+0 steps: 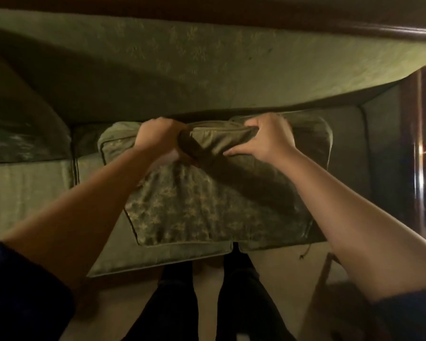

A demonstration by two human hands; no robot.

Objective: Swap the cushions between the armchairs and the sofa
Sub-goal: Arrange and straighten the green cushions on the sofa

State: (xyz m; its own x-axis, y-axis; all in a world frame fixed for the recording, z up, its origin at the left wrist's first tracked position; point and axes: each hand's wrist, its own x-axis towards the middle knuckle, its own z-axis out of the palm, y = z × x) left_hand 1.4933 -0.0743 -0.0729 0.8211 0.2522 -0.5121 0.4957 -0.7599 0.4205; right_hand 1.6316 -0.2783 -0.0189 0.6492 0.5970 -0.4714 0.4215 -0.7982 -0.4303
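We see a green patterned cushion (207,205) lying on the seat of a green upholstered sofa (158,70), its far edge up near the sofa's backrest and its near edge reaching the front of the seat. Both hands are on that far edge. The left hand (158,136) is closed around the fabric at the cushion's upper left, fingers curled over the piped rim. The right hand (268,139) is just beside it, to the right, also closed on the cushion, its fingers wrapped over a bunched fold of the cover while the thumb presses along the front. Between the two hands the cover is pinched up into a dark ridge that runs diagonally down towards the right. Another cushion of the same green (327,143) appears to lie underneath or behind, its rounded corner showing at the right. The bare forearms reach in from the lower corners, with dark sleeves (22,291) at the frame's edges. Below the seat front we see the person's dark trouser legs (207,303) standing on a pale floor (268,262). A dark wooden frame (418,168) runs down the right side.
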